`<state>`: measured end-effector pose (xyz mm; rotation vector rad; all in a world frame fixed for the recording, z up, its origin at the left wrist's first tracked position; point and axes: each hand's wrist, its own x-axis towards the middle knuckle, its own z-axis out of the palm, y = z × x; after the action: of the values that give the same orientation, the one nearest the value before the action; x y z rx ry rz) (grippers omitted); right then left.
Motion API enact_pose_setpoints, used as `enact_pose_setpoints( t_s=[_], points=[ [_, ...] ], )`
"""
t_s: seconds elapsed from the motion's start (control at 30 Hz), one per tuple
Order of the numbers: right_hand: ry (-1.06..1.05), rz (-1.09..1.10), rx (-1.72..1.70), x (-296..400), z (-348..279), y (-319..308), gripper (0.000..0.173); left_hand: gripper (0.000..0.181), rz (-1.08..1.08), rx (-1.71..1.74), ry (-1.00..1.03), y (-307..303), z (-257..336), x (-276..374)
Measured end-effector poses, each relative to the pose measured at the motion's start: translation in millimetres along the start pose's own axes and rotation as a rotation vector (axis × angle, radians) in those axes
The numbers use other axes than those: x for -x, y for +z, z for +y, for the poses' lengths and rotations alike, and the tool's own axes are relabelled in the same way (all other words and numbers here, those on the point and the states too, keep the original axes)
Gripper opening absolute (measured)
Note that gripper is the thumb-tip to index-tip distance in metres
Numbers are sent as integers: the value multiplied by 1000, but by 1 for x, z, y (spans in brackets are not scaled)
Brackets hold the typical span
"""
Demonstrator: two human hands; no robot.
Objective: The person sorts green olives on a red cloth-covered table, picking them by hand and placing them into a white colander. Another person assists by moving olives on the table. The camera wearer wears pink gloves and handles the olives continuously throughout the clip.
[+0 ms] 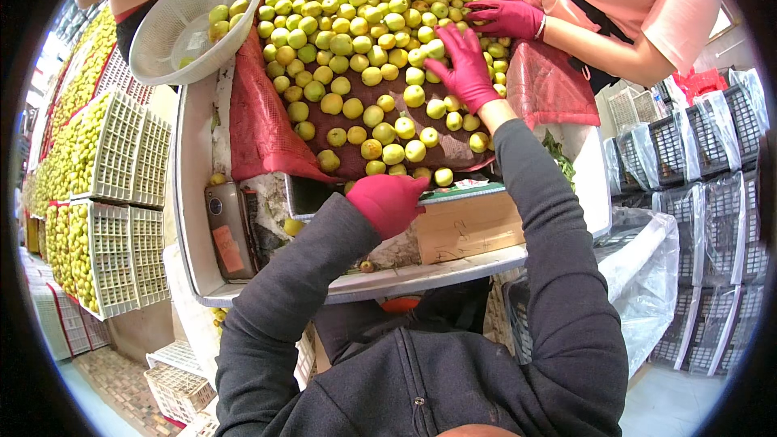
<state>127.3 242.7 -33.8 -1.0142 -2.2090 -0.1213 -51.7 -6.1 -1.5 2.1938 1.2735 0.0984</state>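
Observation:
Many yellow-green round fruits (414,96) lie on a dark red cloth (267,115) in a large white trough (193,194). My right hand (466,70), in a crimson glove, reaches over the heap with its fingers spread, resting on or just above the fruits. My left hand (388,203), gloved alike, is at the near edge of the cloth, beside a green-edged board (464,191) and a cardboard panel (470,227) with handwriting. Its fingers are mostly hidden from view, so whether it holds anything does not show.
Across at right, a co-worker's gloved hand (507,18) touches the fruits. A white plastic basket (145,42) with several fruits stands upper left. A phone (230,237) lies in the trough's left corner. Fruit-filled crates (127,152) stand left; black crates (704,133) are stacked right.

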Motion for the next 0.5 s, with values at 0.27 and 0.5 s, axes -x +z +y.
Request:
enact_pose_setpoints(
  t_s=[0.27,0.5],
  points=[
    [-103,-129,-38,15,-57,-11,44,36,79,5,49,3,-3,3],
    [-265,-80,-200,-30,-124,10,61,42,57,-64,13,-1,0,6]
  ],
)
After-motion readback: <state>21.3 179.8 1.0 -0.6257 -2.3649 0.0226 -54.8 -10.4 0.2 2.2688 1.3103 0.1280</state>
